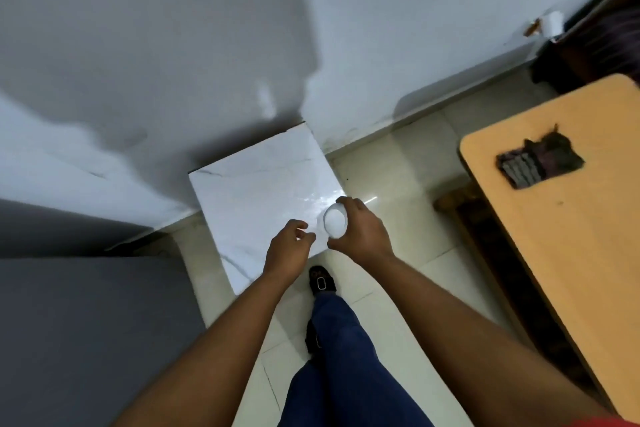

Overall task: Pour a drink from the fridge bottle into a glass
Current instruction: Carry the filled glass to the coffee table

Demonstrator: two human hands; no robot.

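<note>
A clear glass, seen from above as a pale round rim, stands at the near right corner of a white marble-topped stand. My right hand is wrapped around the glass from the right side. Just left of the glass, my left hand hovers over the stand's near edge with its fingers loosely curled and nothing visible in them. No bottle is in view.
A large grey surface fills the lower left, close beside the stand. At the right is a wooden table with a dark cloth item on it. The white wall is behind. Below are the tiled floor, my blue trousers and my black shoes.
</note>
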